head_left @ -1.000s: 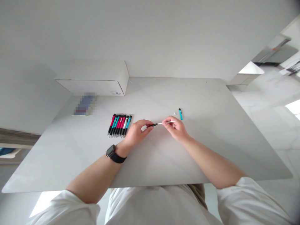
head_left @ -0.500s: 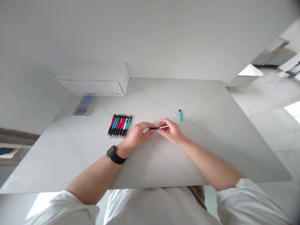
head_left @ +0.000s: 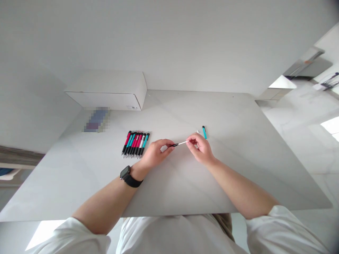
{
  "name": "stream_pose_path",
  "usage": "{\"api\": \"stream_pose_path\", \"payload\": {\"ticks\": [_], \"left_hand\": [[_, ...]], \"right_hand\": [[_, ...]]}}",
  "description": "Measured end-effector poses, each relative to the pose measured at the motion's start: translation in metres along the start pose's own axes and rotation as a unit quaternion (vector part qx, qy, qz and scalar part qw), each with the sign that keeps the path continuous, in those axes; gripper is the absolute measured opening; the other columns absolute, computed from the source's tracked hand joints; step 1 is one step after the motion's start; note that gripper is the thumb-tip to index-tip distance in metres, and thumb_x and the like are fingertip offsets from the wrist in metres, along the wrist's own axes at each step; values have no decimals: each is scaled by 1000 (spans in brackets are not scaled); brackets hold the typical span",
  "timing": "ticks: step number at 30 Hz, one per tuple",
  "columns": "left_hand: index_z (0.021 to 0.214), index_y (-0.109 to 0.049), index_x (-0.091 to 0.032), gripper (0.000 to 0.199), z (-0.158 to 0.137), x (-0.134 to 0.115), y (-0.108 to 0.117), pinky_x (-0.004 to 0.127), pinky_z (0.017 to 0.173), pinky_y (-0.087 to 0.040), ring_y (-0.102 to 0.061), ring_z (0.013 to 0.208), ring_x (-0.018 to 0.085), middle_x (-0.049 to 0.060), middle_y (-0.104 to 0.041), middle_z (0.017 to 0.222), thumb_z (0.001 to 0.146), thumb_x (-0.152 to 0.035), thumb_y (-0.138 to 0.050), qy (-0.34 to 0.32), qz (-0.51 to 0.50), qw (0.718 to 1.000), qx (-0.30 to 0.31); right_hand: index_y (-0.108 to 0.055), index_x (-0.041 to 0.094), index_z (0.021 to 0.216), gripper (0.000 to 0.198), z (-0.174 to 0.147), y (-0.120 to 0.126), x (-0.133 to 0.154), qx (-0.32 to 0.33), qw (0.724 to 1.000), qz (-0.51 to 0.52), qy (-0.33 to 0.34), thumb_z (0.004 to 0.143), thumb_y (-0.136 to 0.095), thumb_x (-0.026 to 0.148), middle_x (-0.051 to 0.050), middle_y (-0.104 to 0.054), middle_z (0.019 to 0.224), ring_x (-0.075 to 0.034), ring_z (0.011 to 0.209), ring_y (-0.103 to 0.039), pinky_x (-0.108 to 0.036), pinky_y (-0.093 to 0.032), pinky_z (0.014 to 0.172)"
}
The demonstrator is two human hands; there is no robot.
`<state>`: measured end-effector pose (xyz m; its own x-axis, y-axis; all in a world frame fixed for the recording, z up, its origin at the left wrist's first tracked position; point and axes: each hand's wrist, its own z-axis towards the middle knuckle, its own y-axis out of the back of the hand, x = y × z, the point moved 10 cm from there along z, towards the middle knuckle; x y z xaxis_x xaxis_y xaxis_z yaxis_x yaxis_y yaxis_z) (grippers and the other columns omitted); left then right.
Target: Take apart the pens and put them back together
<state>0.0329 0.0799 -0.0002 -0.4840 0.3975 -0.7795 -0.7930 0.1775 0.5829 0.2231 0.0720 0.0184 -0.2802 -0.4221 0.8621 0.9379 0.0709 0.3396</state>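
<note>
My left hand (head_left: 156,152) is closed on the black lower barrel of a pen (head_left: 174,145), held just above the tabletop. A thin white refill (head_left: 182,143) sticks out of that barrel toward the right. My right hand (head_left: 201,150) pinches the refill's far end between thumb and fingertips. Beyond my right hand lies a teal upper pen barrel (head_left: 204,132) with a black clip, and a tiny white piece (head_left: 197,131) sits beside it. To the left of my left hand, several red, teal and white click pens (head_left: 136,144) lie side by side in a row.
A white box (head_left: 106,100) stands against the wall at the back left of the pale table (head_left: 169,190). In front of it lies a blurred-out flat item (head_left: 96,120). A black watch (head_left: 129,176) is on my left wrist.
My right hand has moved right along the refill and now pinches its end, so more of the white refill shows. My left hand keeps its hold on the barrel.
</note>
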Motion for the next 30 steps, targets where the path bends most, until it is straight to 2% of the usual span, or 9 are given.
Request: {"api": "stream_pose_path", "payload": {"ticks": [3, 5, 7, 9, 12, 15, 20, 25, 30], "left_hand": [[113, -74, -23, 27, 0, 2, 1, 28, 71, -57, -74, 97, 22, 6, -78, 106, 99, -42, -62, 8, -4, 1000, -1], [116, -73, -23, 28, -1, 4, 2, 26, 64, -55, -74, 97, 22, 6, -78, 107, 99, -42, -62, 17, -7, 1000, -3], [116, -73, -23, 29, -1, 5, 2, 25, 61, -54, -74, 98, 22, 6, -78, 107, 99, -43, -62, 22, -9, 1000, -3], [116, -73, -23, 29, -2, 4, 1, 25, 61, -54, -74, 99, 23, 7, -78, 107, 99, -43, -62, 22, -11, 1000, -2], [115, -74, -24, 27, -2, 4, 0, 25, 60, -54, -74, 99, 23, 6, -78, 107, 99, -42, -62, 19, -7, 1000, -2], [115, -74, -24, 27, -1, 4, -1, 25, 58, -53, -74, 99, 23, 6, -78, 107, 98, -42, -63, 18, -2, 1000, -4], [116, -74, -23, 28, -2, 5, -2, 24, 57, -52, -74, 98, 22, 6, -78, 107, 98, -42, -62, 20, 0, 1000, -5], [117, -73, -24, 27, -2, 5, -2, 25, 59, -53, -73, 99, 22, 6, -78, 108, 99, -41, -62, 19, 6, 1000, 3], [115, -73, -25, 21, 1, -1, -1, 34, 80, -57, -71, 99, 23, 6, -77, 107, 99, -34, -61, -17, 56, 998, 2]], "right_hand": [[-61, 28, 124, 29, 7, 9, -4, 11, 999, -39, 6, 98, -63, 41, -7, -67, 109, -22, 91, -66, -37, -55, 80], [-63, 26, 125, 28, 14, 27, -12, -7, 992, -129, 7, 99, -60, 37, -9, -68, 115, -24, 97, -65, -40, -53, 86], [-70, 24, 117, 22, 20, 49, -22, -44, 963, -266, 5, 99, -58, 30, -11, -69, 114, -28, 106, -61, -45, -46, 97], [-74, 24, 114, 22, 25, 62, -35, -50, 925, -376, -8, 99, -58, 26, -12, -69, 118, -32, 114, -57, -49, -40, 101], [-78, 27, 111, 24, 27, 66, -53, -30, 885, -465, -18, 98, -58, 23, -11, -68, 122, -33, 116, -53, -49, -36, 98], [-79, 29, 111, 24, 26, 62, -66, -15, 863, -504, -29, 97, -60, 23, -12, -65, 126, -33, 114, -50, -48, -35, 93], [-81, 30, 105, 19, 27, 58, -77, -7, 863, -504, -33, 94, -66, 25, -12, -64, 122, -33, 112, -49, -47, -36, 90], [-80, 28, 102, 13, 23, 52, -70, 13, 872, -489, -26, 92, -72, 32, -12, -63, 122, -33, 112, -51, -47, -38, 94], [-79, 27, 94, 12, 16, 34, -56, 60, 881, -469, 7, 91, -75, 38, -10, -63, 124, -32, 115, -51, -48, -39, 98]]}}
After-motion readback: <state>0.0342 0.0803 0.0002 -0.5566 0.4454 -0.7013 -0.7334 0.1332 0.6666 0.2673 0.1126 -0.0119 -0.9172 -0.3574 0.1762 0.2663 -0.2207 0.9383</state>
